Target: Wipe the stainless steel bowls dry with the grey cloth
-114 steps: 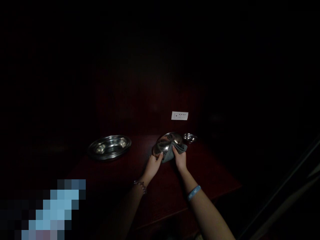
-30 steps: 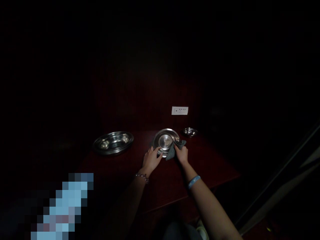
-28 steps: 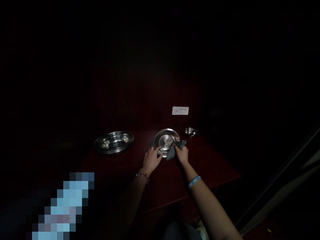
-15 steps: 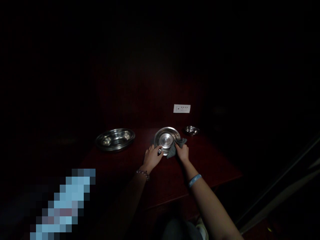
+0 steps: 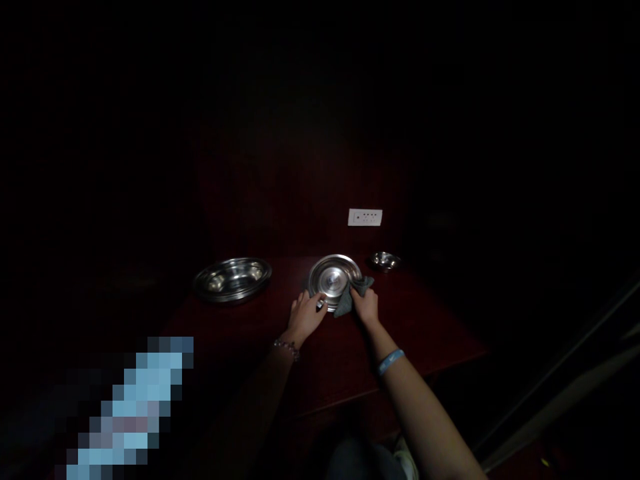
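Note:
A round, shiny metal plate point(image 5: 333, 281) is tilted up a little at the middle of a dark red table. My left hand point(image 5: 306, 316) grips its lower left rim, thumb on the inner side and the other fingers around the edge. In my right hand point(image 5: 367, 308) is a grey-green cloth point(image 5: 344, 303), bunched and pressed against the plate's right rim. Part of the cloth hangs over the lower right of the plate. The fingertips under the plate and inside the cloth are hidden.
A wide metal basin or tray point(image 5: 233, 280), perhaps stacked, rests on the left of the table point(image 5: 345, 360). At the back right sits a small metal bowl point(image 5: 385, 261). A white socket panel point(image 5: 365, 217) is on the wall behind. Surroundings are very dark.
The view has shifted very slightly. Both hands keep their places on the plate, and the cloth shows no clear movement.

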Tool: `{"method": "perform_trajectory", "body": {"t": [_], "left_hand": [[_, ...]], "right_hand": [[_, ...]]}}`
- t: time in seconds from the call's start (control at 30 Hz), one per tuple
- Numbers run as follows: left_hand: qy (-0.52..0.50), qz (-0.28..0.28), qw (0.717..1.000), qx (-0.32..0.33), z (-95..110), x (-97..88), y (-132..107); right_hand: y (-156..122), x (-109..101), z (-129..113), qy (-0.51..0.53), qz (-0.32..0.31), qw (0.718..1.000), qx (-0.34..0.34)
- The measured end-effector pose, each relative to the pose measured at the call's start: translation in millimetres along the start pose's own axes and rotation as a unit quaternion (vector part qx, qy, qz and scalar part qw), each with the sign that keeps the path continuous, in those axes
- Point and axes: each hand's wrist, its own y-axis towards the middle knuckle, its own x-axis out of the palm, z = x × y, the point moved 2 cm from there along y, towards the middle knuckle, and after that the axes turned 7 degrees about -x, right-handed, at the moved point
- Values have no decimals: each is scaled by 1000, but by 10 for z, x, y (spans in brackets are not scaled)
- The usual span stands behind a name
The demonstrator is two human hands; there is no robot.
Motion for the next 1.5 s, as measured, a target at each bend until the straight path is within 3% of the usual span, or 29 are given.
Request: {"method": "perform_trajectory", "body": {"t": [0.7, 0.93, 1.03, 1.17, 1.23, 1.33, 1.5], "left_hand": [[1, 2, 1000, -3, 12, 3, 4], [-84, 23, 996, 15, -14, 8, 15], [-186, 73, 979, 47, -21, 20, 51], [-333, 162, 924, 92, -13, 51, 119], [-388, 178, 900, 87, -2, 63, 145], [-451, 153, 878, 56, 22, 76, 157], [-465, 15, 885, -3, 82, 148, 118]], "right_hand": [[-3, -6, -5, 4, -6, 1000, 17], [-7, 0, -4, 30, 7, 999, 35], [-2, 15, 2, 48, 11, 998, 38], [5, 55, 16, 98, 10, 994, 42], [7, 73, 25, 125, 12, 991, 46], [5, 90, 35, 149, 22, 987, 55], [9, 110, 29, 171, 22, 984, 48]]}}
